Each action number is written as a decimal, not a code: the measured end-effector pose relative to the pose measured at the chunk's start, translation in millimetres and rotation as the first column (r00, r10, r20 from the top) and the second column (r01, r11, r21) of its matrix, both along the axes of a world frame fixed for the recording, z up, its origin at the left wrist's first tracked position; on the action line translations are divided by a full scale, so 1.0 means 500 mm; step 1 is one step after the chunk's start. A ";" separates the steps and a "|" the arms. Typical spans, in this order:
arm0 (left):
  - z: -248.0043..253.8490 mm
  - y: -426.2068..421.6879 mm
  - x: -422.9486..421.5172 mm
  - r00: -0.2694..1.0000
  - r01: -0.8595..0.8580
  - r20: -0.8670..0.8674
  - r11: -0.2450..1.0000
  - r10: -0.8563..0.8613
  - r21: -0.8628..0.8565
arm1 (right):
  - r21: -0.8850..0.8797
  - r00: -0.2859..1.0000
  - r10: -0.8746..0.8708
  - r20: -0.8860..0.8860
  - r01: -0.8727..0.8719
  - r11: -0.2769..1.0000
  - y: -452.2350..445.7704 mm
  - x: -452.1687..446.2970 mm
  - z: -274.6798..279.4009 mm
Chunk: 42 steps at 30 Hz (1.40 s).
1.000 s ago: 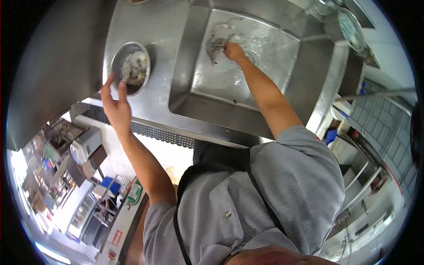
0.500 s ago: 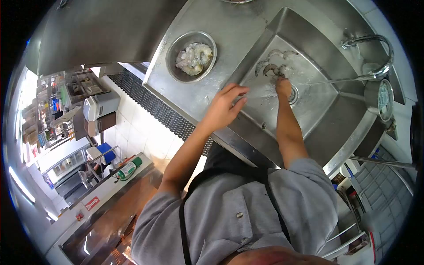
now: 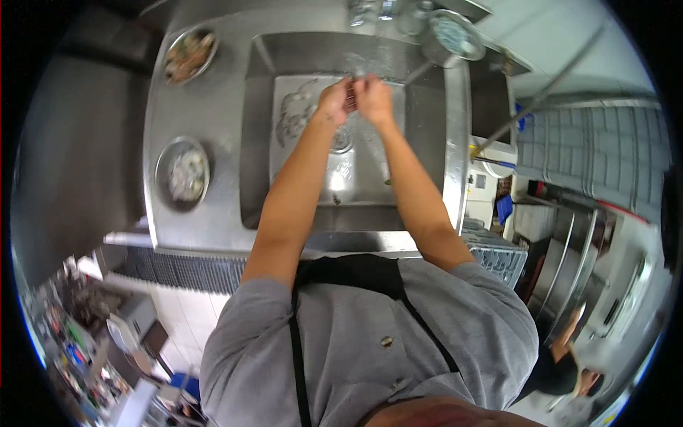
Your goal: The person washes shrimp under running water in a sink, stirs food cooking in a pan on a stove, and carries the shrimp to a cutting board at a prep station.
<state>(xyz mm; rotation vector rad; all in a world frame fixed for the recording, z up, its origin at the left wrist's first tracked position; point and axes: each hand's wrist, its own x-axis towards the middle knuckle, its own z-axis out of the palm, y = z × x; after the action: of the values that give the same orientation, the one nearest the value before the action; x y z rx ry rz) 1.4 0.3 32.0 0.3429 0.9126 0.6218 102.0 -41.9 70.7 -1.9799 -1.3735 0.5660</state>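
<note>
Over the far side of the steel sink point(image 3: 370, 178), my left hand point(image 3: 334, 103) and my right hand point(image 3: 373, 99) are close together, fingers closed. Between them is a small reddish-brown, banded shrimp point(image 3: 351, 96), partly hidden by the fingers. Water splashes near the fingertips. Several grey unpeeled shrimp point(image 3: 293, 117) lie on the sink floor left of my left hand, apart from it. The drain point(image 3: 341, 140) is just below my hands.
On the left counter stand a steel bowl point(image 3: 161, 171) of pale peeled shrimp and another bowl point(image 3: 168, 60) with orange-brown pieces. A round steel container point(image 3: 430, 51) sits at the sink's back right corner. Another person point(image 3: 558, 370) is at the lower right.
My right hand has lifted from the shrimp on the sink floor. My left hand has come in from the sink's edge to meet it. The view has turned, so both bowls now show.
</note>
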 end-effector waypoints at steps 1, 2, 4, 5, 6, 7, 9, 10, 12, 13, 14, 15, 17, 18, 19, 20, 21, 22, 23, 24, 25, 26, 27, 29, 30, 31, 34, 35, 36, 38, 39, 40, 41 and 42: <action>0.007 0.009 0.015 0.997 -0.062 0.053 0.998 0.063 -0.018 | 0.035 1.000 0.013 0.026 -0.014 0.999 -0.010 0.001 0.009; 0.009 0.006 0.022 0.987 -0.129 0.094 0.990 0.134 -0.052 | 0.038 0.999 -0.020 0.036 0.019 0.999 -0.024 -0.001 0.015; 0.021 0.004 0.037 0.972 -0.143 0.187 0.990 0.140 0.000 | 0.229 1.000 0.019 -0.025 -0.013 0.973 -0.041 -0.001 0.024; 0.026 0.001 0.036 0.947 -0.191 0.270 0.981 0.174 0.040 | 0.231 1.000 0.006 -0.027 0.000 0.973 -0.049 0.002 0.029; 0.023 0.005 0.036 0.949 -0.181 0.270 0.983 0.162 0.044 | 0.210 1.000 0.014 -0.008 -0.012 0.978 -0.054 0.008 0.029; 0.019 0.008 0.035 0.950 -0.165 0.284 0.982 0.134 0.089 | 0.187 1.000 0.024 0.011 -0.025 0.982 -0.061 0.012 0.029; 0.029 0.001 0.034 0.951 -0.149 0.291 0.979 0.104 0.136 | 0.183 1.000 0.009 0.025 -0.014 0.983 -0.070 0.018 0.029; 0.044 -0.006 0.032 0.952 -0.149 0.293 0.971 0.091 0.185 | 0.180 0.999 0.003 0.043 -0.010 0.984 -0.073 0.021 0.029; 0.080 -0.019 0.028 0.953 -0.148 0.292 0.961 0.076 0.233 | 0.192 0.998 0.006 0.058 -0.017 0.981 -0.079 0.028 0.030; 0.094 -0.024 0.026 0.958 -0.136 0.279 0.962 0.066 0.237 | 0.203 0.997 0.012 0.074 -0.027 0.979 -0.083 0.030 0.032; 0.109 -0.031 0.022 0.962 -0.124 0.266 0.963 0.058 0.239 | 0.202 0.997 0.012 0.071 -0.027 0.979 -0.088 0.031 0.035; 0.096 -0.027 0.019 0.963 -0.124 0.264 0.963 0.059 0.239 | 0.232 0.997 -0.016 0.074 -0.002 0.973 -0.092 0.031 0.047; 0.073 -0.016 0.010 0.967 -0.067 0.253 0.947 -0.015 0.313 | 0.262 0.996 -0.041 0.074 0.020 0.965 -0.091 0.032 0.073; 0.081 -0.018 0.009 0.968 -0.070 0.251 0.947 -0.012 0.314 | 0.376 0.998 -0.036 0.051 0.014 0.927 -0.087 0.030 0.089; 0.090 -0.020 0.012 0.967 -0.101 0.254 0.947 0.021 0.306 | 0.484 0.999 -0.029 0.028 0.012 0.875 -0.085 0.029 0.102; 0.099 -0.022 0.015 0.965 -0.131 0.257 0.946 0.053 0.298 | 0.485 0.999 -0.026 0.026 0.010 0.875 -0.080 0.028 0.109; 0.103 -0.022 0.016 0.965 -0.133 0.256 0.945 0.055 0.300 | 0.489 0.998 -0.009 0.059 -0.021 0.872 -0.069 0.030 0.111; 0.106 -0.023 0.017 0.964 -0.146 0.258 0.941 0.066 0.305 | 0.492 0.996 0.009 0.092 -0.053 0.869 -0.061 0.032 0.113; 0.109 -0.024 0.017 0.963 -0.160 0.259 0.937 0.079 0.310 | 0.493 0.996 0.011 0.090 -0.054 0.868 -0.054 0.034 0.115; 0.113 -0.023 0.017 0.963 -0.164 0.257 0.936 0.083 0.312 | 0.493 0.995 0.030 0.100 -0.075 0.867 -0.046 0.035 0.117; 0.116 -0.022 0.017 0.971 -0.163 0.224 0.925 0.088 0.342 | 0.492 0.993 0.049 0.110 -0.097 0.865 -0.038 0.036 0.118; 0.119 -0.022 0.016 0.977 -0.159 0.190 0.916 0.093 0.369 | 0.491 0.993 0.053 0.109 -0.100 0.865 -0.034 0.038 0.119; 0.119 -0.021 0.013 0.977 -0.162 0.189 0.916 0.097 0.368 | 0.513 0.982 0.083 0.168 -0.159 0.844 -0.032 0.042 0.120; 0.119 -0.018 0.009 0.985 -0.141 0.151 0.894 0.084 0.425 | 0.529 0.967 0.113 0.226 -0.220 0.819 -0.029 0.046 0.121; 0.118 -0.018 0.008 0.985 -0.144 0.151 0.895 0.087 0.423 | 0.523 0.965 0.102 0.240 -0.217 0.824 -0.027 0.049 0.120; 0.118 -0.017 0.008 0.981 -0.162 0.165 0.898 0.102 0.408 | 0.518 0.963 0.090 0.255 -0.214 0.828 -0.027 0.051 0.118; 0.124 -0.021 0.003 0.973 -0.192 0.196 0.909 0.125 0.369 | 0.546 0.970 0.128 0.207 -0.223 0.808 -0.029 0.048 0.120; 0.127 -0.023 0.001 0.968 -0.202 0.215 0.916 0.132 0.347 | 0.544 0.970 0.132 0.205 -0.225 0.808 -0.032 0.046 0.122; 0.126 -0.021 -0.002 0.967 -0.205 0.214 0.916 0.136 0.344 | 0.524 0.983 0.184 0.019 -0.167 0.835 -0.039 0.043 0.132; 0.124 -0.017 -0.005 0.975 -0.156 0.201 0.928 0.091 0.338 | 0.486 0.959 0.225 -0.172 -0.116 0.866 -0.046 0.041 0.134; 0.128 -0.020 -0.007 0.976 -0.157 0.199 0.929 0.093 0.334 | 0.429 0.898 0.263 -0.353 -0.094 0.898 -0.043 0.043 0.129; 0.133 -0.021 -0.007 0.976 -0.150 0.201 0.928 0.084 0.341 | 0.370 0.806 0.280 -0.521 -0.083 0.925 -0.039 0.045 0.125; 0.138 -0.022 -0.006 0.976 -0.142 0.203 0.927 0.074 0.348 | 0.369 0.806 0.279 -0.522 -0.082 0.926 -0.035 0.046 0.120; 0.142 -0.024 -0.004 0.976 -0.141 0.203 0.927 0.073 0.347 | 0.396 0.788 0.300 -0.537 -0.079 0.915 -0.032 0.046 0.118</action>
<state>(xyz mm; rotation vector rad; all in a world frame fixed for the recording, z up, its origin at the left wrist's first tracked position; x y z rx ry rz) -0.5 -11.5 102.8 0.5555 0.6370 0.9118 125.0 -57.9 129.5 -1.2227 -1.1735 0.8732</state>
